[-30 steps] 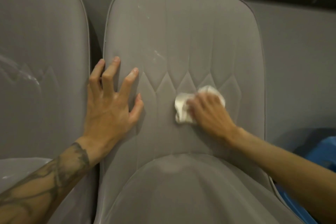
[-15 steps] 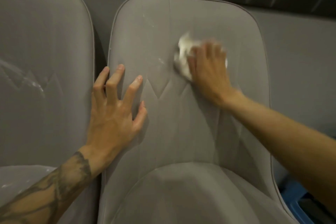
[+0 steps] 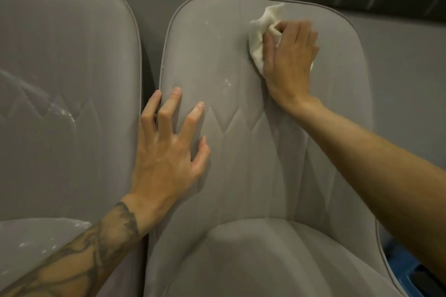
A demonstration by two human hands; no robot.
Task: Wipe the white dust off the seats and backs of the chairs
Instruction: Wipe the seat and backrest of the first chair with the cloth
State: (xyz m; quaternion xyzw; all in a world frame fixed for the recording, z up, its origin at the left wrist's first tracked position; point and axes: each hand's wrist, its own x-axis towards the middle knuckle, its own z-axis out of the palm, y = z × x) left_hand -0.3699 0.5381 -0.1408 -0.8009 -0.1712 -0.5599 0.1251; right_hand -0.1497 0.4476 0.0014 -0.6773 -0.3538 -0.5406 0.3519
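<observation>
A blue object is cut off at lower right. There are two grey chairs with no legible writing; the left chair is cropped and dust-streaked. The left grip lies splayed, holding nothing, on the right chair backrest. White flecks lie beyond it. Farthest, the right grip bunches one white cloth near the backrest's top.

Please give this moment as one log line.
right hand: holds white cloth on chair back top | left hand: spread on chair back | white specks: mid-back
</observation>
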